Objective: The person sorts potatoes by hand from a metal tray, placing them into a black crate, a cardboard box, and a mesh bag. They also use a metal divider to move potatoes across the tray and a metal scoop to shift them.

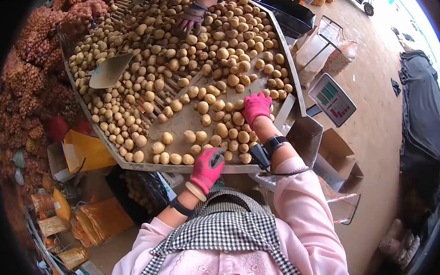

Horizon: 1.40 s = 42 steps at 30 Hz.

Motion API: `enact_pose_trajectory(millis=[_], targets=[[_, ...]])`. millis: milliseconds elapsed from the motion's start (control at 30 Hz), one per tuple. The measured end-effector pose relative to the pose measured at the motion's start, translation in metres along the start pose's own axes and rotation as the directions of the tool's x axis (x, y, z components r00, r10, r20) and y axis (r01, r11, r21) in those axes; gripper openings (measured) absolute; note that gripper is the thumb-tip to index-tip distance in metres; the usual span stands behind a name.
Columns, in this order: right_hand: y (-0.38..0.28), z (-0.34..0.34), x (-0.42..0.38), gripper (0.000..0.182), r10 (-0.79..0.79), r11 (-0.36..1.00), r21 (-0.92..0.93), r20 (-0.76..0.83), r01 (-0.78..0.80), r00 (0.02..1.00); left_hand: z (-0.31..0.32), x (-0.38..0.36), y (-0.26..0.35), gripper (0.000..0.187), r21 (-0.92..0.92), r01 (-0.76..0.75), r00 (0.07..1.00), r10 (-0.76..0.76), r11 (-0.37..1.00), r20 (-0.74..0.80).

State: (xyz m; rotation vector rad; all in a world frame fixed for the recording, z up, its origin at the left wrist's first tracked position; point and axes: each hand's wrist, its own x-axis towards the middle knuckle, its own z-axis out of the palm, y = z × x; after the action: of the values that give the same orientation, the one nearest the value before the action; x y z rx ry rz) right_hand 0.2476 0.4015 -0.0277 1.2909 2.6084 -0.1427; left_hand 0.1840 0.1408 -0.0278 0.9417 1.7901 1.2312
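Many round, tan potatoes (pixel 222 53) are spread over a metal sorting table (pixel 186 129). My left hand (pixel 208 169), in a pink glove with a grey palm, is at the table's near edge beside several potatoes. Its fingers are curled, and whatever may be inside them is hidden. Farther right, my right hand (pixel 257 108), in a matching glove, rests among potatoes near the table's right side. Its fingers are slightly spread and bent over them; the palm side is hidden.
Across the table, another person's gloved hand (pixel 191 19) touches potatoes. A metal scoop (pixel 110 72) lies on the left. Red mesh sacks (pixel 34 73) are stacked at left. A digital scale (pixel 333 99) and a cardboard box (pixel 335 161) stand at right. A black crate (pixel 132 192) is below the near edge.
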Motion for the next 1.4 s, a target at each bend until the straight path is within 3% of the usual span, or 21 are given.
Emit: enact_pose_trajectory(millis=[67,167,200,267,333,433,500,600,667,800,867,933,1033,1133,1167,1200,1267,1300,1333,1367,1400], targets=[[0.0,0.006,0.004,0.033,-0.028,0.997,-0.068,0.038,0.03,0.999,-0.001,0.029,0.01,0.036,0.517,-0.327,0.927,0.374,0.791,0.014],[0.007,0.01,-0.006,0.026,0.034,0.992,0.127,-0.349,0.012,0.936,0.004,0.073,0.008,0.033,0.586,-0.439,0.881,0.454,0.68,0.134],[0.008,0.01,-0.014,0.026,0.034,0.993,0.119,-0.349,0.008,0.937,0.003,0.087,0.006,0.033,0.579,-0.442,0.88,0.457,0.685,0.132],[0.006,0.008,-0.039,0.028,-0.092,0.884,0.373,-0.456,0.283,0.885,0.002,0.11,0.002,0.023,0.748,-0.428,0.891,0.379,0.508,0.252],[-0.003,0.015,-0.063,0.026,-0.333,0.882,0.235,-0.303,0.409,0.893,0.003,0.127,0.02,0.018,0.805,-0.36,0.932,0.221,0.472,0.287],[-0.017,0.025,-0.08,0.026,-0.323,0.946,-0.019,-0.157,0.324,0.933,0.01,0.137,0.02,0.016,0.887,-0.332,0.942,0.161,0.322,0.294],[-0.021,0.022,-0.076,0.029,-0.29,0.957,-0.077,-0.155,0.281,0.944,0.014,0.141,0.021,0.015,0.884,-0.344,0.938,0.156,0.316,0.309],[-0.031,-0.003,-0.072,0.033,-0.269,0.933,-0.223,0.092,0.283,0.959,0.019,0.143,0.024,0.017,0.881,-0.354,0.935,0.137,0.313,0.327],[-0.038,-0.018,-0.066,0.034,-0.235,0.921,-0.25,0.254,0.299,0.938,0.019,0.152,0.03,0.02,0.875,-0.378,0.912,-0.042,0.301,0.408],[-0.029,0.0,-0.044,0.042,-0.259,0.925,-0.185,0.331,0.331,0.907,0.021,0.169,0.049,0.027,0.881,-0.401,0.856,-0.239,0.251,0.458],[-0.025,-0.013,-0.044,0.034,-0.25,0.968,0.096,0.336,0.231,0.908,0.019,0.17,0.058,0.034,0.865,-0.433,0.834,-0.251,0.253,0.491],[-0.021,-0.016,-0.046,0.03,-0.231,0.972,0.129,0.378,0.195,0.897,0.02,0.171,0.049,0.027,0.868,-0.388,0.852,-0.237,0.31,0.466],[-0.018,0.011,-0.047,0.029,-0.244,0.969,0.09,0.177,0.231,0.954,-0.003,0.162,0.049,0.025,0.852,-0.319,0.889,-0.18,0.415,0.421],[-0.026,0.018,-0.04,0.027,-0.2,0.98,0.068,0.272,0.188,0.941,-0.042,0.149,0.046,0.028,0.665,-0.164,0.967,-0.014,0.729,0.254],[-0.029,0.019,-0.037,0.028,-0.213,0.976,0.032,0.314,0.214,0.925,-0.055,0.151,0.027,0.026,0.327,-0.003,0.953,-0.097,0.945,0.289],[-0.028,0.016,-0.039,0.028,-0.214,0.976,0.035,0.312,0.214,0.926,-0.068,0.153,0.007,0.025,-0.062,0.186,0.924,-0.153,0.981,0.35],[-0.023,0.004,-0.048,0.035,-0.173,0.963,0.232,0.152,0.135,0.973,-0.103,0.135,0.004,0.031,-0.634,0.475,0.842,-0.104,0.61,0.53],[-0.024,0.002,-0.053,0.042,-0.077,0.944,0.325,0.048,0.057,0.996,-0.11,0.124,-0.001,0.038,-0.435,-0.086,0.865,0.284,0.896,0.414],[-0.022,0.005,-0.051,0.042,-0.086,0.945,0.322,0.045,0.067,0.995,-0.112,0.124,-0.004,0.038,-0.436,-0.09,0.869,0.285,0.895,0.405],[-0.021,0.013,-0.049,0.043,-0.025,0.898,0.436,-0.079,0.057,0.997,-0.113,0.121,-0.008,0.039,-0.768,0.252,0.83,0.277,0.588,0.484],[-0.024,0.014,-0.048,0.044,0.051,0.836,0.546,-0.191,0.063,0.98,-0.114,0.117,-0.004,0.04,-0.836,0.539,0.779,0.316,0.104,0.542]])
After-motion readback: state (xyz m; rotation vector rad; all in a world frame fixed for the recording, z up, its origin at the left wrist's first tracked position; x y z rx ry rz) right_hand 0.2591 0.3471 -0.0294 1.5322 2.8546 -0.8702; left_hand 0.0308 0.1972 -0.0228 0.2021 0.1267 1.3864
